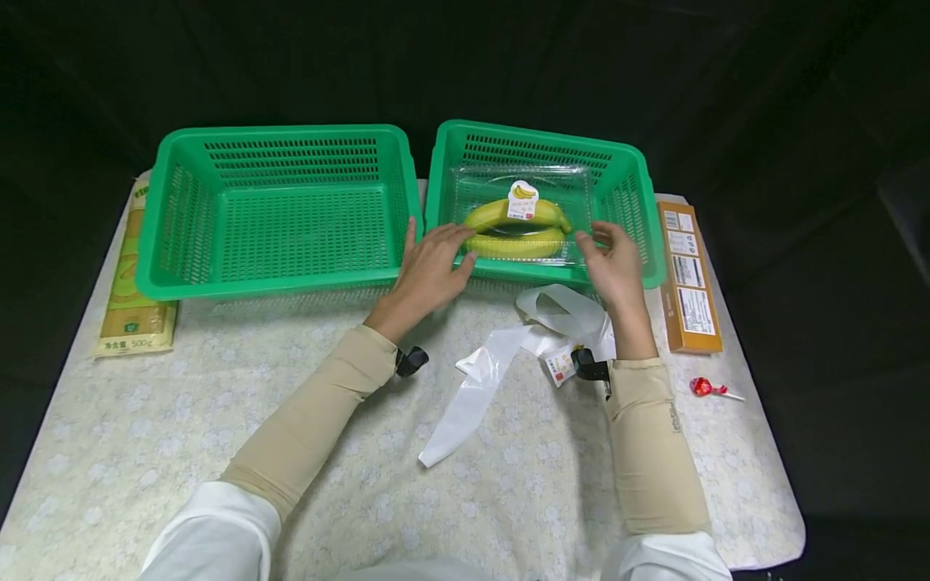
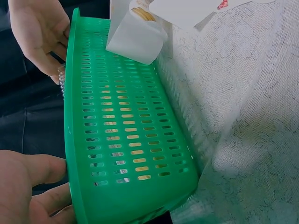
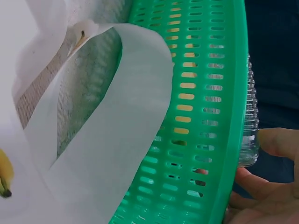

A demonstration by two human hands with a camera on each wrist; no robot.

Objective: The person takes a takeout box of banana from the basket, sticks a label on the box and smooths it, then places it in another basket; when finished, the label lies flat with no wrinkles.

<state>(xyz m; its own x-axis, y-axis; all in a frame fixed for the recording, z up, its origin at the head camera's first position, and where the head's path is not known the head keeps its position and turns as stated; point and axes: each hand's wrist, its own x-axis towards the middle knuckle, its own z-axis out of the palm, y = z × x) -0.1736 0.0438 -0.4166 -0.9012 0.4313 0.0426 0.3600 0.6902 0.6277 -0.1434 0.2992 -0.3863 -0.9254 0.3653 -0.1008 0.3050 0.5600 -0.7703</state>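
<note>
A clear plastic box with two yellow bananas inside lies in the right green basket. On its lid is a white banana label. My left hand holds the box's near left corner, fingers on the lid and thumb at the front. My right hand grips the near right corner between thumb and fingers. In the right wrist view that end of the box stands above the basket rim. A white label strip curls on the table before the basket, with a banana sticker by my right wrist.
Left of the right basket stands another green basket with nothing visible inside. A yellow-green 500g packet lies at the far left. On the right are an orange-brown box and a red lollipop.
</note>
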